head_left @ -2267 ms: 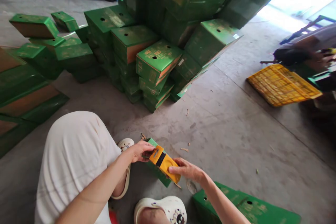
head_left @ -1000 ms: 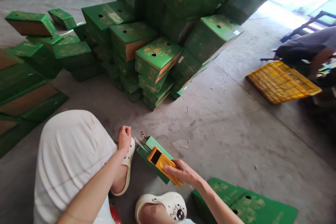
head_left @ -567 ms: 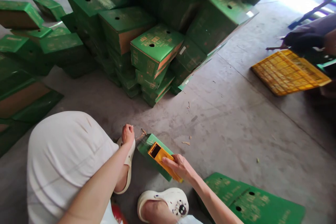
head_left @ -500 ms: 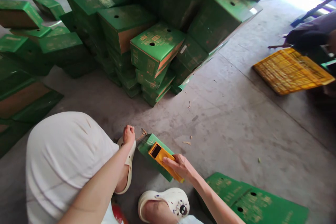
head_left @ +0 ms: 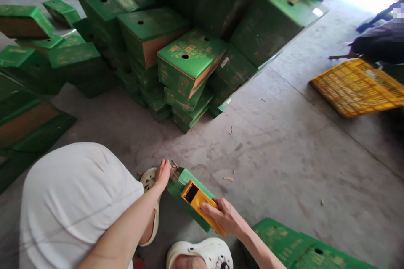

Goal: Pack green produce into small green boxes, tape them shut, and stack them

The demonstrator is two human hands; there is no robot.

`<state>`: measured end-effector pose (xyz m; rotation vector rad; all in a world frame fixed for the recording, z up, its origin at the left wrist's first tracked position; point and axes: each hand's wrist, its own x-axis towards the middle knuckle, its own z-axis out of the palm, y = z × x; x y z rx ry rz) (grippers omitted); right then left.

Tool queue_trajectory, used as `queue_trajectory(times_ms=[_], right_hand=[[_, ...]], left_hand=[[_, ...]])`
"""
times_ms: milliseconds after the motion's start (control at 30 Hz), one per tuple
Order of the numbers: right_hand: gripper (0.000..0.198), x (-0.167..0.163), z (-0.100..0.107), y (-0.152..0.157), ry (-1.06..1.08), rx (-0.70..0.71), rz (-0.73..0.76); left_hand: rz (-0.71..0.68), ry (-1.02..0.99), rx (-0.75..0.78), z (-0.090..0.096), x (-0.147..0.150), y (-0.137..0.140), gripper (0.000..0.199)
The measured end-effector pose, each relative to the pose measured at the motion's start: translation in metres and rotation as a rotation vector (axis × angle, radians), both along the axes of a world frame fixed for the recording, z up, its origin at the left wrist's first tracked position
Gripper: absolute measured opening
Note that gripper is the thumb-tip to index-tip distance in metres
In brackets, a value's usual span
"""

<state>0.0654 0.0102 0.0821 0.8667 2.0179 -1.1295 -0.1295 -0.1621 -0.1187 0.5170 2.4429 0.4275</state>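
My right hand grips a yellow box-shaped plastic tool with a dark rectangular opening at its far end. The thumb lies along its upper face. Beneath the tool, a narrow green carton rests on the floor between my feet, partly covered. At the carton's far left end is my left hand, fingers stretched toward its edge; whether they press on it cannot be made out. A shiny, see-through patch shows on the carton near those fingers.
Stacked green cartons rise ahead, with more green cartons at left. Another green carton lies at lower right. A yellow slatted crate tilts beside another person. Scraps litter the concrete floor.
My left hand has moved right to the carton's end, its fingers straightening from a curled shape. My right hand still holds the yellow tool over the carton. The view has shifted slightly.
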Motion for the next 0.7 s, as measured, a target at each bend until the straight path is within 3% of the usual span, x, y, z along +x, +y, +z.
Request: queue_trajectory(times_ms=[367,567,700], right_hand=[[0.063,0.002,-0.001,-0.001,-0.001,-0.005,0.016],[0.068,0.004,0.002,-0.001,0.030,-0.029,-0.006],[0.066,0.009,0.001,0.000,0.041,-0.027,-0.008]], left_hand=[[-0.162,-0.076,-0.050,0.010,0.010,0.001,0.022],[-0.108,-0.074,0.015,0.017,0.014,-0.003,0.038],[-0.051,-0.126,0.059,0.016,0.017,-0.008,0.018]])
